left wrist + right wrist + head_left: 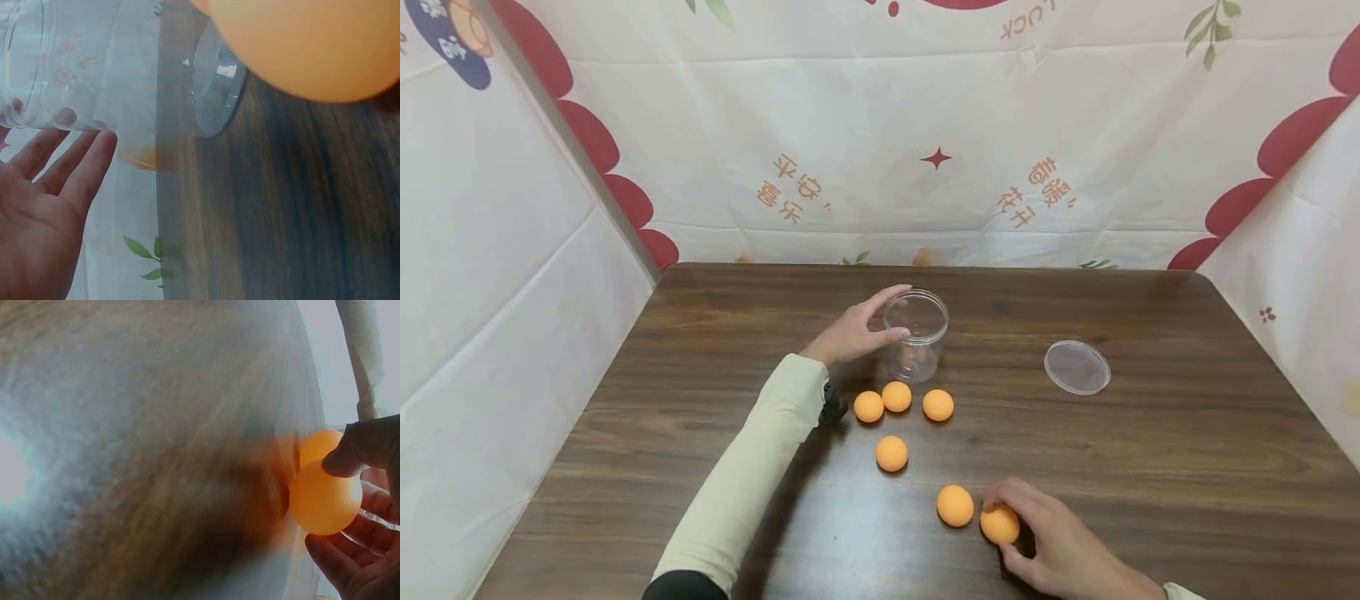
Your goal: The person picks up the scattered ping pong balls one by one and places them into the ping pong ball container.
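A clear plastic jar point(917, 367) stands upright without its lid on the wooden table. My left hand point(853, 332) holds it from the left, thumb on the near side of the rim and fingers around the far side. In the left wrist view the fingers point(69, 156) lie against the jar's wall point(131, 69). Near the table's front, my right hand point(1063, 542) pinches an orange ping-pong ball point(1000, 524) between thumb and fingers. Just left of that ball is another orange ball point(955, 506), also partly visible behind it in the right wrist view.
In front of the jar lie several more orange balls, including a left one point(868, 407), a right one point(937, 405) and a nearer one point(891, 454). A round clear lid point(1077, 367) lies flat to the right. Behind the table point(1150, 450) hangs a printed cloth point(880, 117).
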The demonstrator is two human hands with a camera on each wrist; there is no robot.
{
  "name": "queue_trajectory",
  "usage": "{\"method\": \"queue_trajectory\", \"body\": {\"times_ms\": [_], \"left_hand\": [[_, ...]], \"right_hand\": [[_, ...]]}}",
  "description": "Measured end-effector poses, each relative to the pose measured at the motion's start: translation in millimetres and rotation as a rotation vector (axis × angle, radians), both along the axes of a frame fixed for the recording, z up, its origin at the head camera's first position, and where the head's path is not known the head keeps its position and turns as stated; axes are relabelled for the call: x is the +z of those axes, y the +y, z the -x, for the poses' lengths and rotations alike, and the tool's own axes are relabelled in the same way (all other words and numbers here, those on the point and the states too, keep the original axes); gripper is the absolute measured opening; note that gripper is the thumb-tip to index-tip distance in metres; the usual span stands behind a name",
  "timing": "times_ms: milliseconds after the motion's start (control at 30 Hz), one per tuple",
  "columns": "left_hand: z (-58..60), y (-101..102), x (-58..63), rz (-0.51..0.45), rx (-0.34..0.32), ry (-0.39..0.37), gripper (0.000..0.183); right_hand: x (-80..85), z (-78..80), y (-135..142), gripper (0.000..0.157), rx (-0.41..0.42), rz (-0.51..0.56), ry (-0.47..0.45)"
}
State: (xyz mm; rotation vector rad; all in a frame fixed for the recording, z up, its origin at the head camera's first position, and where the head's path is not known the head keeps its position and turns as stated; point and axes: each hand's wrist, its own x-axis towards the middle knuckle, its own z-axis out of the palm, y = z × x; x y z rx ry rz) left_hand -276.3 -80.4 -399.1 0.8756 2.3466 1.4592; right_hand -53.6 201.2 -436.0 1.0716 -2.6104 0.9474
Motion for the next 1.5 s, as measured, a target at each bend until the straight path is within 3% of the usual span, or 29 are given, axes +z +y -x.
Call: {"method": "queue_trajectory", "body": {"times_ms": [300, 600, 933, 1233, 1500], "left_hand": [[-1.8, -1, 0.8, 0.003, 0.004, -0.003, 0.068], [-3.9, -2, -1.9, 0.004, 0.000, 0.019, 0.069], [-7.7, -3, -4.5, 0.010, 0.000, 0.018, 0.071], [-6.4, 1, -0.7, 0.030, -0.022, 0.025, 0.065], [-6.6, -3, 3.9, 0.047, -0.018, 0.030, 0.070]], "right_hand": [[5.3, 0.0, -1, 0.051, -0.025, -0.071, 0.021], [14.6, 3.4, 0, 0.048, -0.022, -0.115, -0.057], [38.2, 25.6, -1, 0.042, -0.034, -0.122, 0.066], [61.2, 38.8, -5, 0.039, -0.072, -0.137, 0.063], [69.0, 55.6, -19, 0.032, -0.090, -0.194, 0.096]]}}
